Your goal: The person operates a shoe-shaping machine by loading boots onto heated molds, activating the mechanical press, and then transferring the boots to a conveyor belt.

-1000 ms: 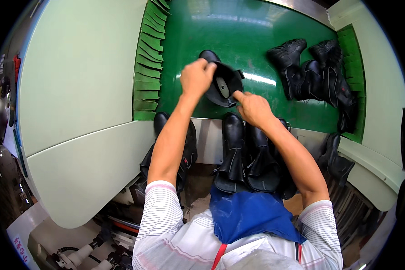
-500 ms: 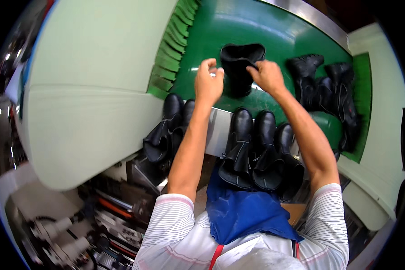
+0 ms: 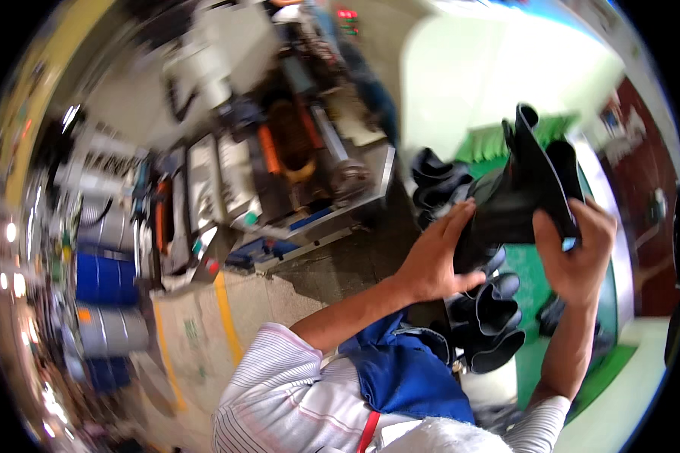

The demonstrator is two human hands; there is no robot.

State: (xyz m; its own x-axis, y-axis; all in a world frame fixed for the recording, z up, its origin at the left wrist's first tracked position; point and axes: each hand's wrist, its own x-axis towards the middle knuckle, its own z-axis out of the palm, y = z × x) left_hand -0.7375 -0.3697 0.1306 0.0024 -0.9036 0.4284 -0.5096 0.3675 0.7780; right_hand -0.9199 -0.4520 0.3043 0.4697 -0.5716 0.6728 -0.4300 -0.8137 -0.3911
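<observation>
A black leather boot (image 3: 515,198) is held up between my two hands, tilted, with its open top away from me. My left hand (image 3: 437,260) grips the foot end, fingers along one side and thumb beneath. My right hand (image 3: 578,253) is closed on the edge of the shaft, thumb on the near face. Under the held boot, several more black boots (image 3: 494,311) stand in a row along the side of the green conveyor belt (image 3: 530,283). Another group of black boots (image 3: 435,180) sits beyond my left hand.
A pale green machine housing (image 3: 491,72) with a green strip curtain (image 3: 499,142) stands over the belt's far end. Left of me is a machine with metal rods and orange parts (image 3: 279,155). Blue and silver drums (image 3: 106,278) are farther left, past yellow floor lines (image 3: 229,325).
My view has swung left toward the machinery. The boot, upright on the belt before, is now lifted and tilted. My left hand, empty before, now grips its foot end.
</observation>
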